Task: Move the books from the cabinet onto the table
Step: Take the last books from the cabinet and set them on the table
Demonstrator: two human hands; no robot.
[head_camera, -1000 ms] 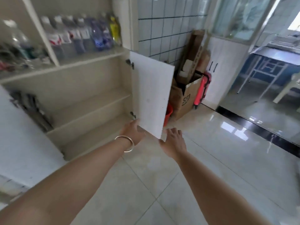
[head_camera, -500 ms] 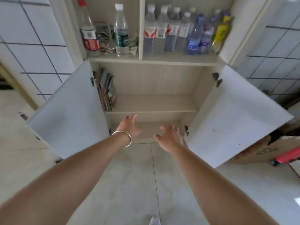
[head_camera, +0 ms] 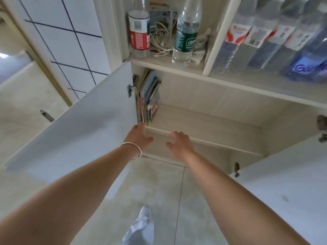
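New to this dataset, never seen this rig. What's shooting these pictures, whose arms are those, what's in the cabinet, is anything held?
There is no machine here: a person wears one wide-angle camera on the head, looking forward and down, so the two bare arms reaching in from the bottom are that person's own.

The left hand, with a bracelet on the wrist, and the right hand are both open and empty, near the front edge of a shelf. Nothing is held.

The cabinet doors stand open. The books stand upright at the far left of that shelf, against the side wall; the rest of it is bare. The shelf above carries bottles and a tangle of cables. No table shows in this picture.
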